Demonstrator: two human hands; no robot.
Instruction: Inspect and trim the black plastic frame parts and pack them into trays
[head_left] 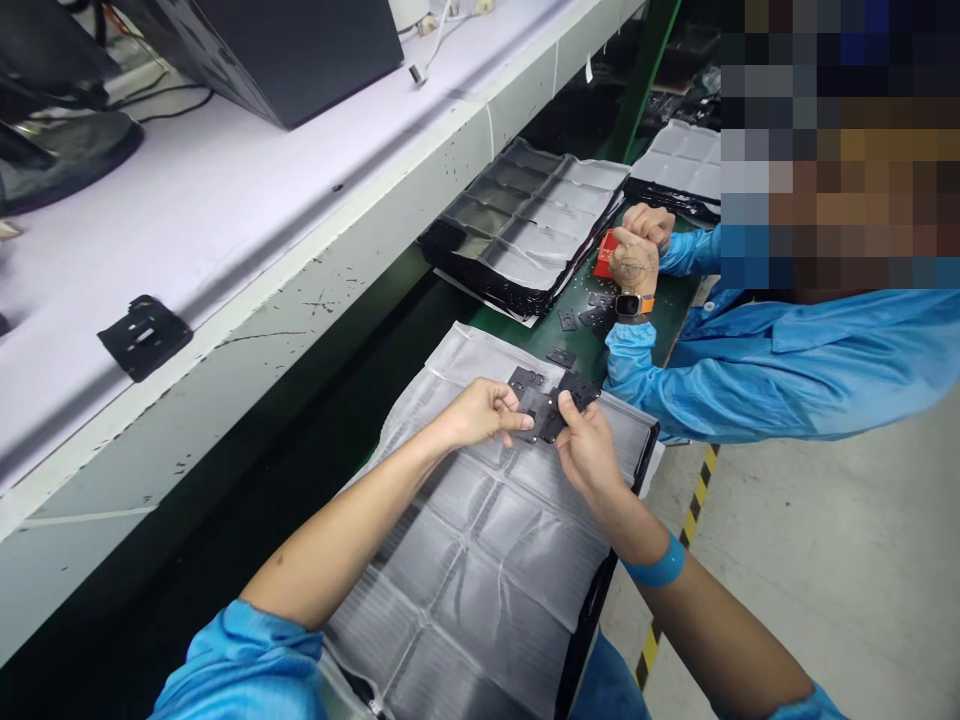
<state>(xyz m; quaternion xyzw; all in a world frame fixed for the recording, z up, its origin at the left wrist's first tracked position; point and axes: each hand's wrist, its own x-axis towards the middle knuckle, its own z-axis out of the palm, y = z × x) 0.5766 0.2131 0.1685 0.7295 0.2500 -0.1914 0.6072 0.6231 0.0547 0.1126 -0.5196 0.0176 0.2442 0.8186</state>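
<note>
My left hand [491, 412] pinches a flat black plastic part [534, 408] between thumb and fingers. Close beside it, my right hand [589, 440] grips more flat black parts [579, 386], its thumb pressed on top; how many it holds I cannot tell. The parts in both hands meet or overlap. Both hands are above the far end of a tray covered with translucent sheeting [480, 540]. Another black part [525, 378] shows just behind my left fingers. A blue band circles my right wrist.
Several black parts [568, 319] lie on the green bench [517, 325]. Across from me, a co-worker's hands [637, 245] hold a red object [606, 254]. A second covered tray [536, 215] lies beyond. A raised shelf [300, 250] on the left carries a black piece [145, 337] and a dark box [300, 60].
</note>
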